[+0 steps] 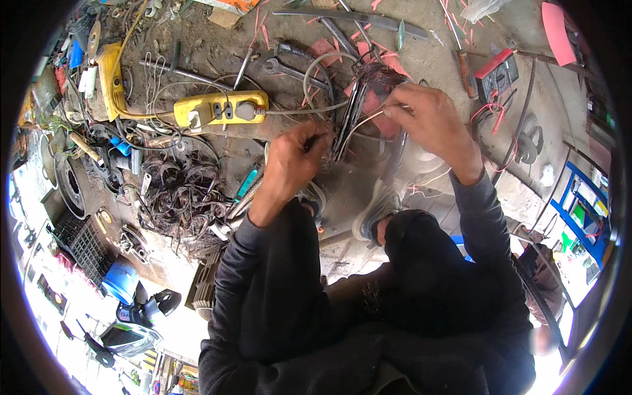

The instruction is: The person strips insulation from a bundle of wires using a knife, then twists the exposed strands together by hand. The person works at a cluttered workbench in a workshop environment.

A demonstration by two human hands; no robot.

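Observation:
Between my feet and the yellow power strip stands a dark metal piece wound with copper-coloured wire (380, 76), which looks like a motor winding; its lower part is blurred. My right hand (431, 122) is above its right side, with thumb and fingers pinched on a thin pale cord (364, 122) that runs down to the left toward the metal piece. At the left side of that piece is my left hand (294, 158), its fingers curled together. What they hold, if anything, is hidden.
A yellow power strip (220, 108) with plugs lies left of the work, near a yellow power tool (110, 80). Wrenches (296, 72), pink scraps and a long blade (349, 16) lie beyond. A tangled wire heap (181, 197) is at left, a red-and-black meter (497, 76) at right.

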